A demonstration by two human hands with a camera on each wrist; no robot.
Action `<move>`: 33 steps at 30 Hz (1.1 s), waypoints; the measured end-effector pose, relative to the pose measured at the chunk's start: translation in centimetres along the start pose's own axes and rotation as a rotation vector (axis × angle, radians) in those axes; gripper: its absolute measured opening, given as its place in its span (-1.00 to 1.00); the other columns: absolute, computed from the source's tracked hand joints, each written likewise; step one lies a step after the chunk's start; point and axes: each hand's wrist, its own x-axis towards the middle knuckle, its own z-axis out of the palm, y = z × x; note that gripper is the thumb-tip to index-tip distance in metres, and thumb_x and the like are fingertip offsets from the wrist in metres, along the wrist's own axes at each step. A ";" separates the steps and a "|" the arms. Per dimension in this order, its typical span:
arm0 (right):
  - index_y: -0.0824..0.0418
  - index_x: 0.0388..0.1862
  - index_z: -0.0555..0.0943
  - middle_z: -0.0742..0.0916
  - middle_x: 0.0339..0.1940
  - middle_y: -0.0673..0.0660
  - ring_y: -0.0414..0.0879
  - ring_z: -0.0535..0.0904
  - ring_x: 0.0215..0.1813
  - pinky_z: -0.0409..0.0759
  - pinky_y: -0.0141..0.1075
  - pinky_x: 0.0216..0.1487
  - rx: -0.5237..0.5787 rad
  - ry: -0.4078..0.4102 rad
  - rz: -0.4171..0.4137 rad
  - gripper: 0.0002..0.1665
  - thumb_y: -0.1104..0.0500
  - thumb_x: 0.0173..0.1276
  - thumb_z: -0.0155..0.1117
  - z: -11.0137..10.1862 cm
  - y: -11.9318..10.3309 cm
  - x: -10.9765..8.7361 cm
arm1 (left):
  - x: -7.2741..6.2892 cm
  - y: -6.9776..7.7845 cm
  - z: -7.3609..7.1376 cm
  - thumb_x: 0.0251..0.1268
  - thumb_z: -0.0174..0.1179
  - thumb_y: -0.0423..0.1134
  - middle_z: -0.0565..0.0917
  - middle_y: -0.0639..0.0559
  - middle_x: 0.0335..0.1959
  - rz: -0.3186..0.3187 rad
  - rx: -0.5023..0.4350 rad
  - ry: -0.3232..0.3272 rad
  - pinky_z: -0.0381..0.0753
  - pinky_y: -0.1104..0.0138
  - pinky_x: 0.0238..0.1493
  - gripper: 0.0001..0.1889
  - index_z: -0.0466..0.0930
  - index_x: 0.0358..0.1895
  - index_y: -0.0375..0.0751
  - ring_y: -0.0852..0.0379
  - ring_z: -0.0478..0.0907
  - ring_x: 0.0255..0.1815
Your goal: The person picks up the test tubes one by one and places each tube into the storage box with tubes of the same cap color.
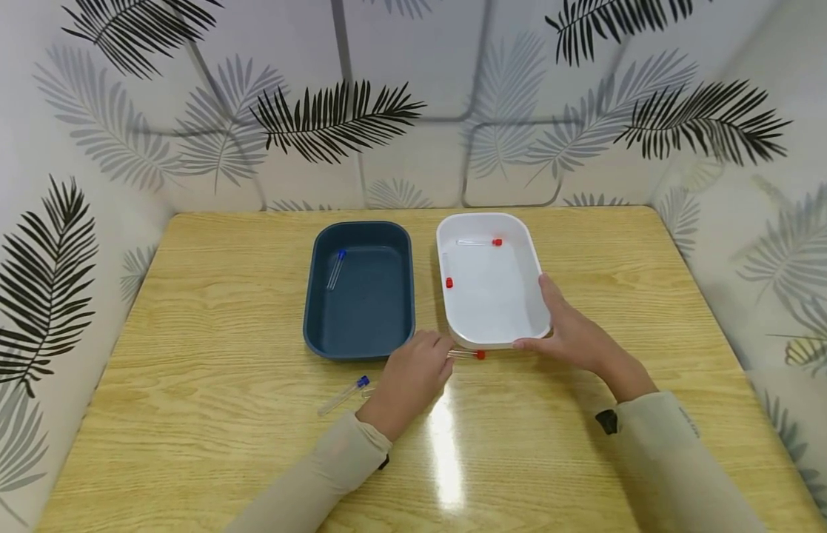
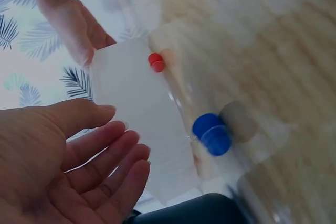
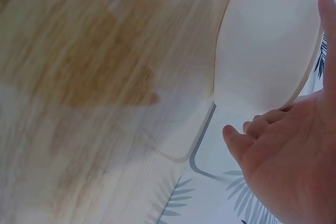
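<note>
My left hand [image 1: 413, 377] hovers in front of the gap between two trays. In the left wrist view its fingers are loosely bent with nothing between them. Close to its fingertips, a clear tube with a red cap [image 1: 480, 355] lies along the front of the white tray [image 1: 496, 314]; the hand hides its other end. My right hand [image 1: 576, 333] holds the white tray by its near right corner, thumb at the front, fingers along the right side. Left of my left wrist lies a blue-capped tube [image 1: 343, 396], and part of another clear piece shows beside it.
A dark blue tray [image 1: 360, 326] stands left of the white one, with a blue-capped tube [image 1: 336, 269] inside. Two red-capped tubes lie in the white tray, one with its cap [image 1: 497, 242] toward the back. Patterned cloth [image 1: 386, 170] rises behind the wooden table [image 1: 206, 311].
</note>
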 end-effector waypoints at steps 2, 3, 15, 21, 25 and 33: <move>0.13 0.47 -0.46 -0.19 0.51 0.12 0.11 -0.05 0.45 0.09 0.06 0.33 -0.003 -0.001 0.005 0.50 -0.33 -0.04 0.39 0.0 0.0 -0.1 | 0.0 -0.1 0.3 0.26 0.15 -0.28 0.60 0.04 -0.31 -0.001 0.003 -0.032 0.56 0.38 -0.34 -0.89 0.61 -0.22 -0.20 0.14 0.53 -0.28; 0.12 0.48 -0.46 -0.18 0.51 0.12 0.11 -0.05 0.45 0.09 0.06 0.33 -0.002 0.002 0.007 0.50 -0.33 -0.04 0.39 0.0 0.0 -0.1 | 0.0 -0.1 0.5 0.26 0.14 -0.28 0.60 0.04 -0.29 -0.002 0.003 -0.048 0.55 0.38 -0.31 -0.88 0.61 -0.21 -0.20 0.13 0.53 -0.27; 0.10 0.49 -0.43 -0.17 0.51 0.07 0.09 -0.01 0.45 0.14 0.03 0.32 -0.009 0.005 0.033 0.50 -0.39 -0.07 0.36 0.1 -0.1 -0.2 | 0.2 0.0 2.1 0.21 0.21 -0.22 0.61 0.07 -0.30 0.047 0.116 -0.100 0.49 0.36 -0.36 -0.89 0.60 -0.23 -0.11 0.13 0.49 -0.33; 0.06 0.48 -0.45 -0.17 0.51 0.05 0.08 0.02 0.43 0.17 0.03 0.30 -0.013 0.001 0.041 0.50 -0.40 -0.08 0.35 0.1 0.1 -0.3 | 0.4 0.2 2.2 0.25 0.17 -0.22 0.60 0.07 -0.27 0.042 0.131 -0.118 0.49 0.33 -0.33 -0.88 0.60 -0.19 -0.09 0.13 0.50 -0.28; 0.07 0.48 -0.45 -0.18 0.51 0.04 0.09 0.00 0.44 0.17 0.05 0.30 -0.014 -0.001 0.041 0.50 -0.40 -0.08 0.35 0.1 0.2 -0.3 | 0.4 0.3 2.3 0.24 0.17 -0.23 0.60 0.07 -0.27 0.052 0.144 -0.115 0.50 0.32 -0.33 -0.89 0.60 -0.20 -0.09 0.14 0.51 -0.27; 0.04 0.48 -0.45 -0.17 0.51 0.03 0.10 0.01 0.44 0.19 0.06 0.29 -0.012 0.002 0.043 0.50 -0.41 -0.09 0.35 0.2 0.3 -0.3 | 0.5 0.3 2.4 0.20 0.24 -0.22 0.59 0.08 -0.27 0.066 0.153 -0.120 0.49 0.31 -0.33 -0.88 0.60 -0.20 -0.07 0.13 0.51 -0.27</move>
